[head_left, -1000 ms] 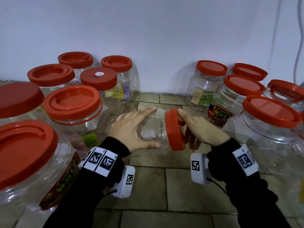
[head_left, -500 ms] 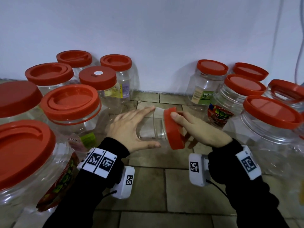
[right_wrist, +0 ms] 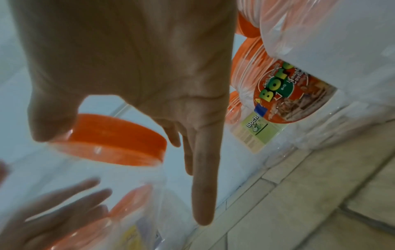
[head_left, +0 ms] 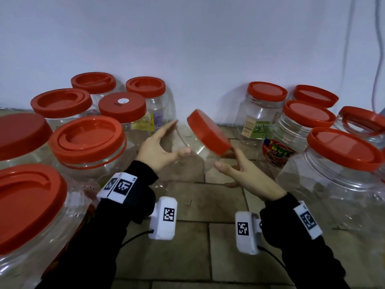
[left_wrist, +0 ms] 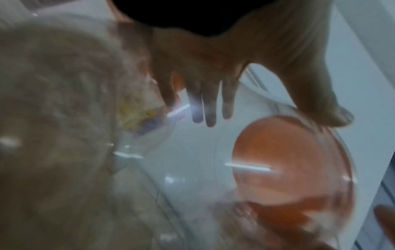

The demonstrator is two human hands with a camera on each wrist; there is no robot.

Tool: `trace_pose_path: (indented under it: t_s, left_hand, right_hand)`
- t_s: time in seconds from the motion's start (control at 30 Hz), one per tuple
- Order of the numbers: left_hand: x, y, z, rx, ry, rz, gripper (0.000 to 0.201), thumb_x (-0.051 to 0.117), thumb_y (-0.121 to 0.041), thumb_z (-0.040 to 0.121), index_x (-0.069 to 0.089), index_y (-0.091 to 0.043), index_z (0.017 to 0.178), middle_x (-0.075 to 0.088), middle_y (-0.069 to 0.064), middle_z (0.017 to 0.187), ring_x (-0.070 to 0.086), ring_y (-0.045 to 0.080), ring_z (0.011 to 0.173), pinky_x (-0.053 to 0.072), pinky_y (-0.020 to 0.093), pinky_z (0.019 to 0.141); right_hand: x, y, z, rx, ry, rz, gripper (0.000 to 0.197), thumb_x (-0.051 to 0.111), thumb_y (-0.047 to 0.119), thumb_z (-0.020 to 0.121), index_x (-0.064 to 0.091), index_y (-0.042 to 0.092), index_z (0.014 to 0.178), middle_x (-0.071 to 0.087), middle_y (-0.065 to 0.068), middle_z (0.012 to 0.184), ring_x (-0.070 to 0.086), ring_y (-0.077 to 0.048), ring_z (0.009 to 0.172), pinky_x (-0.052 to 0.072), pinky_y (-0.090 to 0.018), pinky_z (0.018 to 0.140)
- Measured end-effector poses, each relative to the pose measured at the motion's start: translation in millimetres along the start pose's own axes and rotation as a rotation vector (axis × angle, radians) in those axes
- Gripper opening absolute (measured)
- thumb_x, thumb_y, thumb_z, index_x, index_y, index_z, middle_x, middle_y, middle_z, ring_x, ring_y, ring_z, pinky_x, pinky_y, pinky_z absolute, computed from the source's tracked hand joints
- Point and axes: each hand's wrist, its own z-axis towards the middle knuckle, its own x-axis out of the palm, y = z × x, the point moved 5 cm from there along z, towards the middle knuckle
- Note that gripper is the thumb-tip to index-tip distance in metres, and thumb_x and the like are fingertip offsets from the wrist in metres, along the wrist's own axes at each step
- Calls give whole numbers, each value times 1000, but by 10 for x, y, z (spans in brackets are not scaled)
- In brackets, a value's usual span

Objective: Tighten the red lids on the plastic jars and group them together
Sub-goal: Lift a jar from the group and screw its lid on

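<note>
Released from the lid (head_left: 208, 132), right hand (head_left: 245, 174) now spreads beside the jar (head_left: 193, 147).

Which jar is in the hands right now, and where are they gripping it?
The small clear jar with a red lid, tilted. The left hand grips its body between thumb and fingers; the right hand is open just below the lid, contact unclear.

"soche" on green jar label (head_left: 255, 129); seemingly "bore" on red jar label (right_wrist: 292, 91)
</note>
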Motion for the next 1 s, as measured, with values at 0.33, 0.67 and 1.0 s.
trace_pose_path:
  t_s: [0.33,0.67,1.0]
  left_hand:
    - [437,490,522,-145,-164,-312,107,78,-41,48,23,-16,136,33,-4,133,29,9,127,26,24,105]
    - [355,1114,1347,-270,-325,-108,93,78,-28,66,23,-15,141,33,11,145,31,23,133,28,41,109]
    - [295,729,1287,-185,-306,-18,97,74,-33,70,13,-17,143,19,8,151,19,20,138,21,39,112]
  right_hand:
    - [-55,24,874,-158,-226,115,105,76,49,66,10,28,145,19,0,148,34,-18,132,43,-51,101]
    - [-1,-27,1787,-262,-432,144,63,46,-8,87,27,15,142,29,-10,139,37,-25,131,32,-44,111]
    - [-113,179,1687,-272,-419,135,58,44,-2,89,28,14,142,28,-5,144,33,-19,134,35,-40,109]
